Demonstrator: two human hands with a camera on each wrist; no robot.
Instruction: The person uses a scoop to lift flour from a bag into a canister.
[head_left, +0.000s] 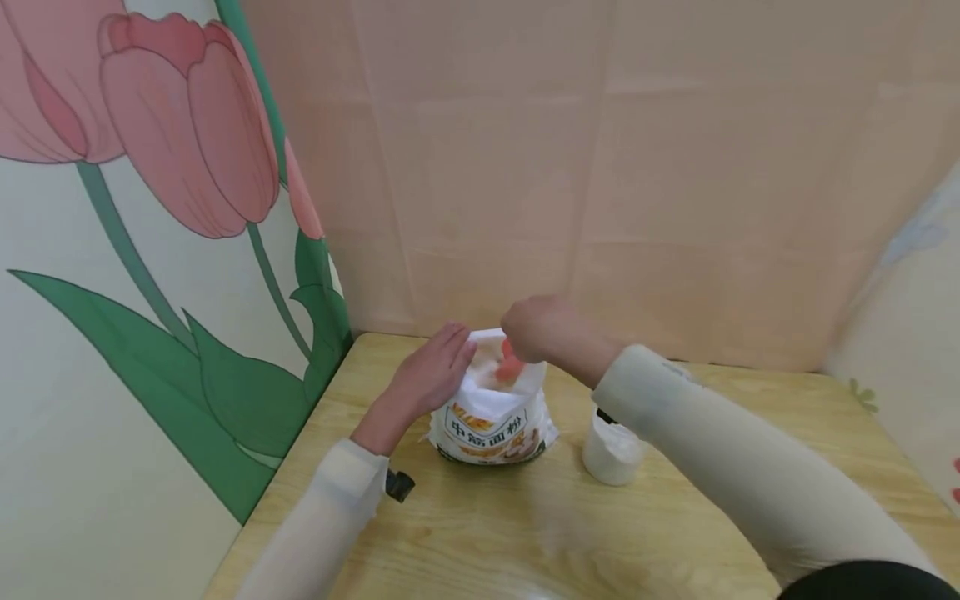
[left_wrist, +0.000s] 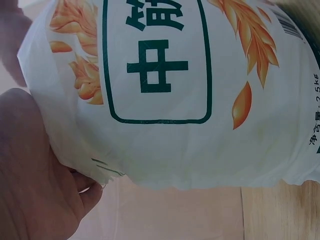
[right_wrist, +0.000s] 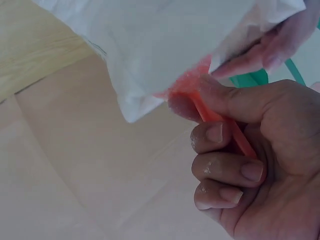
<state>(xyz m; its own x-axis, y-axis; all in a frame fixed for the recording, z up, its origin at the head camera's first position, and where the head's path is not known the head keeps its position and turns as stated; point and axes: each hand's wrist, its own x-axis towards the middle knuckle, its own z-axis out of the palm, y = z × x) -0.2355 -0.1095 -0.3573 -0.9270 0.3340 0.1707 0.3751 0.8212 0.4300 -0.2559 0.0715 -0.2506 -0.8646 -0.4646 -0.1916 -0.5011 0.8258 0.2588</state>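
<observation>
A white flour bag (head_left: 491, 429) with green lettering and orange wheat pictures stands upright on the wooden table, its top open. My left hand (head_left: 431, 371) holds the bag's rim at the upper left corner, and the left wrist view shows its thumb side (left_wrist: 30, 140) against the paper. Curled fingers of my right hand (right_wrist: 255, 155) grip the handle of a red-orange scoop (right_wrist: 220, 117). The scoop's head dips into the bag's mouth, partly hidden by the paper in the right wrist view. White powder dusts the right fingers.
To the right of the bag stands a small white container (head_left: 613, 454), partly under the right sleeve (head_left: 705, 433). A pink covered wall (head_left: 600, 183) rises behind the wooden table (head_left: 465, 533). Painted tulips (head_left: 187, 125) cover the wall on the left.
</observation>
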